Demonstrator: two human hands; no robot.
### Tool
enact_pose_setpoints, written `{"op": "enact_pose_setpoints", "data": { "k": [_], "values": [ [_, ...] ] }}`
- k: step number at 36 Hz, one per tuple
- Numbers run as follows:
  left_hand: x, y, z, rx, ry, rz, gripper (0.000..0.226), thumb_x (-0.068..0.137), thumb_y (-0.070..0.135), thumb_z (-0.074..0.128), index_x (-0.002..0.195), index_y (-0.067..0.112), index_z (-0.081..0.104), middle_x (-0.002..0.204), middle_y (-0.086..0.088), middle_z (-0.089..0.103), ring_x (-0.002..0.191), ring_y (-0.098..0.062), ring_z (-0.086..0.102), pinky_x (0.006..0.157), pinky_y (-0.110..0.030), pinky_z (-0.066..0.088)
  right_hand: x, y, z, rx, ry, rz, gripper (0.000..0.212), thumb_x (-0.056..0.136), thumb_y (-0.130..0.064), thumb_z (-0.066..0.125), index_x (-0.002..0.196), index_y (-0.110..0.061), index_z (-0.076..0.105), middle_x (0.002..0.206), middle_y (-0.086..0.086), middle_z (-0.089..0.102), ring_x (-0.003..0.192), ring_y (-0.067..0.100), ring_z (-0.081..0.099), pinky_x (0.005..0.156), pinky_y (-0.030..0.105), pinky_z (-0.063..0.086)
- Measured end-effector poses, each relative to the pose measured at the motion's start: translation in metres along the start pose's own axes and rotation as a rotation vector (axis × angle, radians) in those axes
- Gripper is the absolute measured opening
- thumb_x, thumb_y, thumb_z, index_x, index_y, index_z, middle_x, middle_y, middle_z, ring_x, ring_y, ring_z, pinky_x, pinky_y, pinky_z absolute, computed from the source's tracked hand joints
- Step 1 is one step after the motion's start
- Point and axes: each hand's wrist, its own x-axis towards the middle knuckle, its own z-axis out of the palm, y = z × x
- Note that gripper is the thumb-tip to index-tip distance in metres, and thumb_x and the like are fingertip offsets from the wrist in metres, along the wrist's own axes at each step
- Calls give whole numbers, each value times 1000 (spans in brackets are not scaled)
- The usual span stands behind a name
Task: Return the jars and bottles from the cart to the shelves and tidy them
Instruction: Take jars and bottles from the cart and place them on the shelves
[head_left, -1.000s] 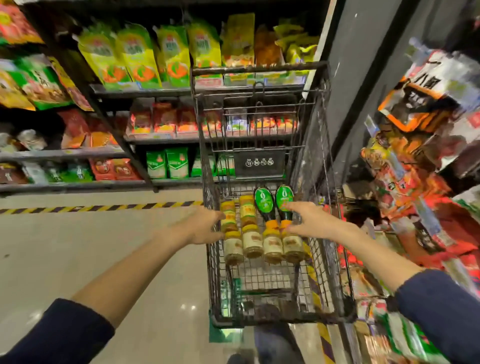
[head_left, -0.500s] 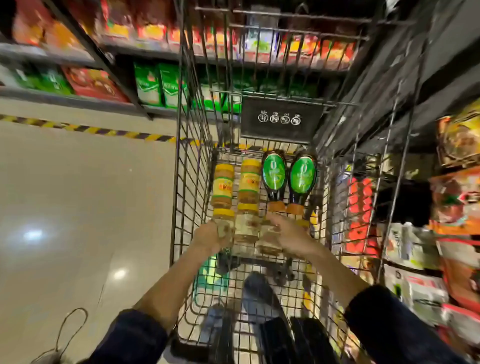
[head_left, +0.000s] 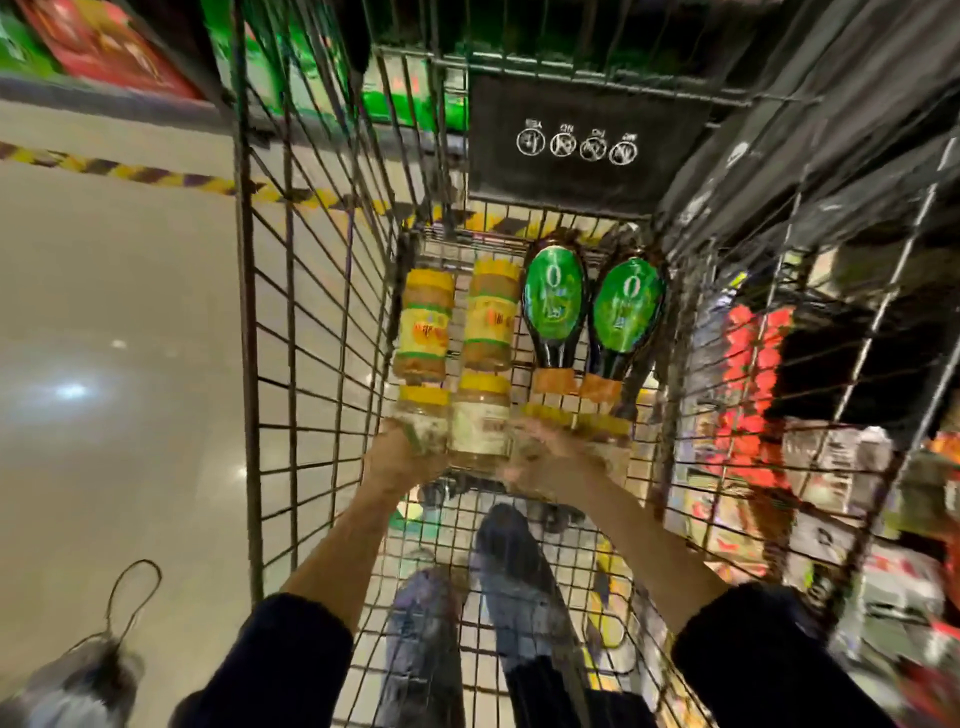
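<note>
Near row of yellow-lidded jars lying on the wire floor of the cart, lids pointing to the far end. Left hand wraps the leftmost near jar from its base, against the cart's left wall; fingers closed around the glass. Second near jar, pale label, lies touching it on the right, between the two hands. Right hand covers the right-hand near jars; only their yellow lids show past the knuckles, and blur hides the grip, so cannot tell whether those fingers are closed on one. Beyond, toward the far end: two more jars with orange-yellow labels and, end to end with the near ones. Right of those, two dark bottles with green oval labels and, orange caps pointing back toward the hands, close beside the lids. Black sign panel on the cart's far wall. Person's legs and shoes visible through the mesh below. Pale floor left, striped tape across it; blurred packaged goods right.
</note>
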Motion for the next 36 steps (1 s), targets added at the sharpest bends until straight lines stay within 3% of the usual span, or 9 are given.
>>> {"op": "enact_pose_setpoints", "data": {
  "k": [3,5,9,13,17,22,28,32,36],
  "values": [
    [9,-2,3,27,2,-31,72,64,52,76,123,18,52,118,-3,62,106,-24,62,83,-30,50,1,-3,3,-4,41,-25,61,82,7,62,136,-5,38,138,13,44,118,24,51,98,41,45],
    [12,-2,4,58,4,-26,67,64,50,77,120,20,54,115,-2,64,104,-23,63,84,-31,52,1,-4,5,-52,33,-38,58,83,4,62,135,-8,40,128,1,46,119,19,48,103,38,40],
    [13,-4,-1,-162,-44,-71,54,75,38,72,120,14,55,111,-9,63,104,-27,60,87,-35,48,0,-7,6,-231,44,-82,60,86,-13,64,138,-12,35,135,4,49,119,16,47,73,-3,29],
    [19,-20,1,-730,-185,-37,45,97,36,30,135,15,39,114,-14,56,103,-33,55,84,-52,42,-2,-14,10,-284,103,-86,61,81,-11,68,135,-8,39,131,9,55,115,23,55,85,16,41],
    [-13,3,-19,-607,-33,-151,56,71,23,79,115,-6,58,51,14,60,75,-16,64,76,-37,51,2,-17,12,-153,150,-79,60,75,0,71,129,-3,45,126,10,56,115,25,55,82,17,43],
    [-48,9,-37,-592,-25,-85,54,62,20,85,105,-4,62,101,-18,68,100,-34,64,89,-44,52,20,-25,22,-158,217,5,57,68,-1,77,119,-7,52,113,4,62,99,17,59,83,22,47],
    [-75,12,-64,-745,-182,46,56,60,17,84,110,11,61,108,-5,69,101,-17,64,95,-31,49,44,-16,41,-200,336,94,42,68,-3,78,106,-4,59,100,6,64,93,16,62,55,11,46],
    [-89,14,-76,-773,-212,121,40,62,15,83,93,24,61,88,9,69,85,0,64,73,-10,52,55,-15,47,-226,359,94,34,72,-10,77,100,-9,59,92,-4,60,91,12,60,48,12,35],
    [-101,16,-84,-838,-217,162,31,69,5,78,81,27,60,64,20,68,64,9,64,54,-2,47,69,-13,53,-211,324,97,52,74,-14,77,114,-5,46,108,4,60,98,23,61,67,26,53]
  ]
}}
